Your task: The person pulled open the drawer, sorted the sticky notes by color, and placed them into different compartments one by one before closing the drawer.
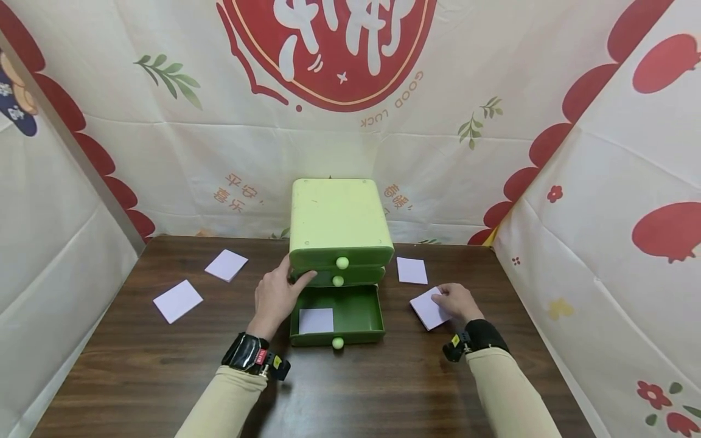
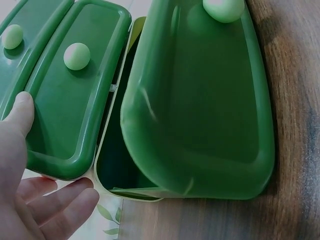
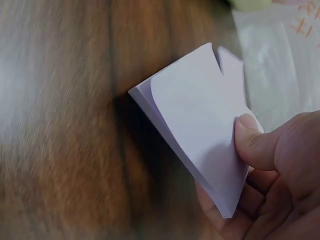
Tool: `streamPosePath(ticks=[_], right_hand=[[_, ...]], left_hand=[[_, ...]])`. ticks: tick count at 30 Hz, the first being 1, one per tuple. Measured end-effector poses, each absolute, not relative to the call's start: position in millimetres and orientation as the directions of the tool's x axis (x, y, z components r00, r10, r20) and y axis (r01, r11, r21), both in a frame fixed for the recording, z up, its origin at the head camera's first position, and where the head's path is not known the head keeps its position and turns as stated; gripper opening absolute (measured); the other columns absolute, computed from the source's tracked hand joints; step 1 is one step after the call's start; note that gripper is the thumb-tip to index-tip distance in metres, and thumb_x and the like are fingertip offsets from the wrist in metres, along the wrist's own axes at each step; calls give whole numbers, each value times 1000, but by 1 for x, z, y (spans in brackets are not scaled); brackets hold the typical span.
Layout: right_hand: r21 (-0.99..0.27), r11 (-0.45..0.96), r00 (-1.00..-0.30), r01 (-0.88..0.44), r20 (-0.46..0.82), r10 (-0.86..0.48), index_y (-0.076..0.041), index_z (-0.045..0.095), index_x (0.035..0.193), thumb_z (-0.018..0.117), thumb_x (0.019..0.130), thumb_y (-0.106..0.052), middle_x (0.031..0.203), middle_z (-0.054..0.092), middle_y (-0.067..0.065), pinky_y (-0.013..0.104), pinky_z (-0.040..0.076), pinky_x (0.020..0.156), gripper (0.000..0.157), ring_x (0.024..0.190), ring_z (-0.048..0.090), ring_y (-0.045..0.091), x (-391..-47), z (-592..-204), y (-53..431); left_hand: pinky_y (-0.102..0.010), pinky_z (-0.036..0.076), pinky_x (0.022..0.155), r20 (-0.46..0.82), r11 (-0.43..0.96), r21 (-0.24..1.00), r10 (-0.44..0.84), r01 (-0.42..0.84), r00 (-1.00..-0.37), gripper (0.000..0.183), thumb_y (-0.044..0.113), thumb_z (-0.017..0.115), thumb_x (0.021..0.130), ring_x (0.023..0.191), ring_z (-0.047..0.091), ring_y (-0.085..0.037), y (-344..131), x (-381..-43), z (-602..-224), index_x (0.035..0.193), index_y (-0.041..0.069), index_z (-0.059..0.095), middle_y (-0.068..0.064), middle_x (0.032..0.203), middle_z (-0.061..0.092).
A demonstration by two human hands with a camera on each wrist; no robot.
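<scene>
A small green cabinet (image 1: 339, 213) stands at the table's back with its bottom drawer (image 1: 358, 310) pulled out. One pale square sheet (image 1: 316, 320) lies in the left part of that drawer. My left hand (image 1: 276, 298) rests at the cabinet's left front corner. Its thumb (image 2: 22, 112) touches the front of the middle drawer (image 2: 70, 100), while the other fingers extend loosely beside the left side. On the right, my right hand (image 1: 459, 301) grips a stack of square paper sheets (image 3: 195, 110) by one edge, thumb on top and fingers underneath. The top sheet lifts slightly from the rest.
Two pale paper squares lie left of the cabinet, one farther back (image 1: 226, 265) and one nearer (image 1: 177, 301). Another paper square (image 1: 412, 271) is just right of the cabinet. Printed cloth (image 1: 328, 152) hangs behind and on both sides of the brown wooden table (image 1: 350, 395).
</scene>
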State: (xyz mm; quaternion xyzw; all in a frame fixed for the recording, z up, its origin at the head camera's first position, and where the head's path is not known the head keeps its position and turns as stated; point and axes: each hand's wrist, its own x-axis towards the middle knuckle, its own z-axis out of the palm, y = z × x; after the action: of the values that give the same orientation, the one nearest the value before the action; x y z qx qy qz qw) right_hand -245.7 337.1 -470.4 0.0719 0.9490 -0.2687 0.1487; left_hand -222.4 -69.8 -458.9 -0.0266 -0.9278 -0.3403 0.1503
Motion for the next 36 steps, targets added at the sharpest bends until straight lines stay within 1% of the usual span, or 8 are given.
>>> streamPosePath(ticks=[3,5,9,15,21,24,30,36], right_hand=[[-492,854,-955,171,-295,21,7,60,123,57,98,-22,113,63,25,47,47,87,38,96,57,32,-248,-467,331],[-498,854,-959,148,-283,2,8,59,125,57,98,-22,112,64,25,48,47,88,40,95,57,31,-249,-465,327],[-521,847,-967,105,-253,-36,7,61,124,57,98,-21,107,66,22,42,48,83,37,91,59,28,-252,-462,320],[-552,832,-970,58,-229,-84,4,59,127,56,99,-23,112,66,20,37,49,81,39,93,60,25,-252,-458,311],[-595,803,-967,31,-220,-125,-2,65,119,57,99,-21,102,67,13,31,47,74,30,86,59,22,-249,-449,294],[-609,793,-966,-15,-195,-168,-1,66,116,58,98,-19,98,68,12,29,47,72,26,83,60,19,-247,-445,284],[-623,777,-958,-86,-161,-236,-5,69,102,60,97,-16,89,68,7,28,47,67,15,75,59,16,-241,-438,262],[-615,772,-949,-161,-118,-292,-4,70,99,62,95,-13,86,67,8,28,47,64,13,71,57,16,-235,-428,243]], left_hand=[[-28,22,43,296,766,625,-52,152,-954,43,59,64,87,45,37,-14,-70,-222,-459,112,25,53,3,59,39],[-28,22,43,294,764,627,-52,152,-954,43,58,64,87,46,37,-14,-70,-222,-459,112,25,53,3,59,39],[-28,23,43,292,764,627,-51,151,-955,44,60,63,87,46,38,-14,-70,-222,-459,113,26,53,2,59,40],[-28,23,44,299,766,625,-54,153,-953,44,60,63,87,46,39,-14,-69,-222,-460,113,26,53,3,58,40],[-28,22,44,296,763,629,-57,149,-953,43,58,64,87,47,38,-14,-69,-221,-460,114,26,53,3,59,38],[-28,22,44,292,761,632,-59,146,-955,43,57,65,87,47,38,-14,-69,-220,-459,114,25,53,3,59,39],[-28,22,44,297,764,627,-55,151,-953,44,59,64,87,47,37,-14,-69,-221,-460,113,25,53,3,59,39],[-28,22,43,300,766,624,-53,154,-952,44,59,63,87,46,38,-14,-69,-221,-461,114,25,53,3,58,39]])
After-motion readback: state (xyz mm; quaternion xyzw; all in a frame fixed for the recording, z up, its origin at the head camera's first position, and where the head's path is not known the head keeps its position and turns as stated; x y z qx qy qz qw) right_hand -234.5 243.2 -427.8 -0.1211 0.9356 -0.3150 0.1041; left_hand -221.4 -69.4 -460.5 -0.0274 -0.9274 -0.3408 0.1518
